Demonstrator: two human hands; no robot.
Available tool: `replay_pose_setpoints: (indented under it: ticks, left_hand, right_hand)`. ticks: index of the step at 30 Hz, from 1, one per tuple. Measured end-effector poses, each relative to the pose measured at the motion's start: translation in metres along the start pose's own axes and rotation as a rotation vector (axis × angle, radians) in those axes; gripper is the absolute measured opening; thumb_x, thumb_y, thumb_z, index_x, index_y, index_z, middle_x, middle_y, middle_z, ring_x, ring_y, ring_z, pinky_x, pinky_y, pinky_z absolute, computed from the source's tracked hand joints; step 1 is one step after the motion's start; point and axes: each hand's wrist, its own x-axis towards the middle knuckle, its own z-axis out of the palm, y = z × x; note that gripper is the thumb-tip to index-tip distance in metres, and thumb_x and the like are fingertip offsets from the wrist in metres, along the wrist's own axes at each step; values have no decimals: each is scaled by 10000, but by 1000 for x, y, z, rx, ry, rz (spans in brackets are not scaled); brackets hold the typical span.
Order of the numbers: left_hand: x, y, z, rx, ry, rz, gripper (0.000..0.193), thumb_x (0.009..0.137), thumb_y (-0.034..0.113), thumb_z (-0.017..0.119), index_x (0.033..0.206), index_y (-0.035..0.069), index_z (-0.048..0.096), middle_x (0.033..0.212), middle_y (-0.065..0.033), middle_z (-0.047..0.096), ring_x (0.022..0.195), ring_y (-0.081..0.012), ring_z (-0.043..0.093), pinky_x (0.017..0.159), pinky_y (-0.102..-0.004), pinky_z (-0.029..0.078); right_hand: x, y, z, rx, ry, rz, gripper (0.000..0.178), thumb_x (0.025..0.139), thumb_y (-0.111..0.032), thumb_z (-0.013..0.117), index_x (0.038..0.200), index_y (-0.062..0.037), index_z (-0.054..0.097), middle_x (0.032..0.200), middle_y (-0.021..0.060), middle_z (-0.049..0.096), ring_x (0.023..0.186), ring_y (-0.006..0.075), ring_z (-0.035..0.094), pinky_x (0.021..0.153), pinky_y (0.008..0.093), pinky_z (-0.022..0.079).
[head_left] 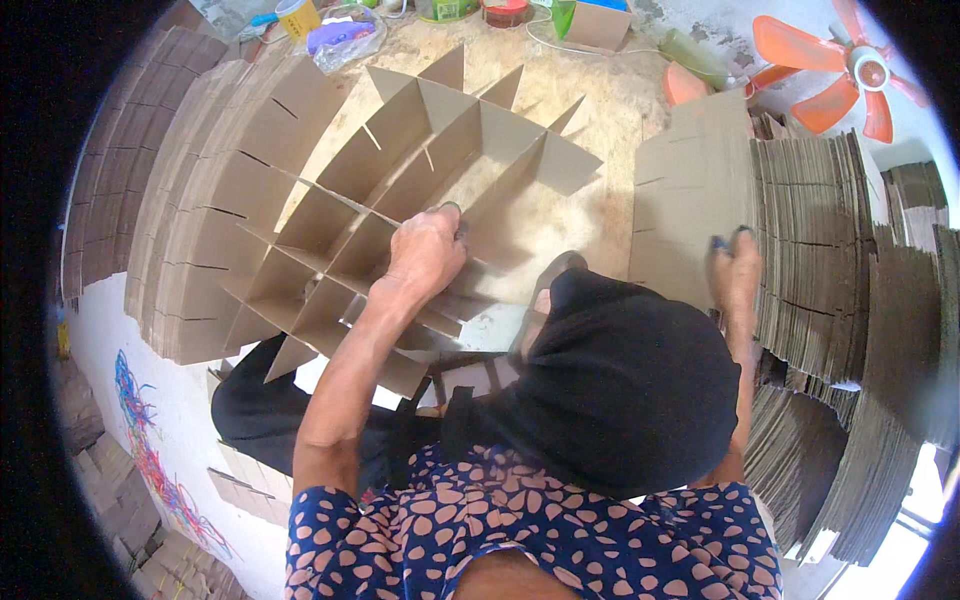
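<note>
A half-built grid of interlocking brown cardboard dividers (400, 150) stands tilted over the table and my lap. My left hand (430, 248) is closed on one cardboard divider near the grid's middle, its thumb on top and the other fingers mostly hidden. On the right, a slotted cardboard sheet (690, 190) lies beside a tall stack. My right hand (738, 268) is at that sheet's right edge, thumb and a finger apart; slight blur and the angle hide the rest of it.
Stacked slotted cardboard (215, 190) stands on the left, and more cardboard stacks (810, 240) rise on the right. An orange fan (868, 70) is at the back right. A yellow cup (297, 17) and a purple item in plastic (342, 36) sit at the wooden table's (590, 130) far edge.
</note>
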Motion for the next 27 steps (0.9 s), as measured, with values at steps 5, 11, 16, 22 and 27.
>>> replay_pose_setpoints:
  ticks: [5, 11, 16, 22, 27]
  left_hand:
    - [-3, -10, 10, 18, -20, -7, 133, 770, 132, 561, 814, 7, 567, 878, -223, 618, 865, -394, 595, 751, -480, 472]
    - [-1, -6, 4, -18, -12, 0, 155, 757, 151, 576, 821, 10, 565, 884, -218, 617, 857, -389, 599, 748, -477, 478]
    - [-3, -6, 3, -44, 32, 6, 137, 723, 129, 578, 798, 14, 568, 829, -222, 621, 820, -391, 610, 723, -482, 486]
    - [-2, -5, 0, -47, 1, -16, 133, 711, 140, 578, 785, 31, 601, 790, -202, 630, 786, -379, 621, 690, -468, 497]
    - [0, -7, -2, -66, -48, -31, 136, 716, 104, 554, 797, 13, 615, 805, -214, 637, 780, -377, 629, 674, -457, 503]
  right_hand:
    - [25, -57, -82, 239, 99, -145, 250, 775, -58, 641, 978, 22, 516, 765, 244, 557, 660, 395, 541, 608, 412, 442]
    - [47, -164, -89, 418, 33, -609, 321, 786, -47, 642, 1079, 4, 523, 723, 196, 526, 602, 304, 502, 580, 364, 436]
    - [81, -235, -83, 519, -91, -926, 223, 783, -40, 629, 948, 16, 490, 735, 179, 501, 619, 297, 463, 607, 358, 422]
    - [100, -277, -82, 555, -279, -989, 186, 773, -31, 589, 899, 8, 458, 727, 194, 495, 622, 329, 455, 606, 381, 416]
    - [103, -298, -70, 518, -342, -1013, 166, 774, -20, 570, 906, 11, 473, 674, 202, 488, 603, 352, 447, 588, 383, 414]
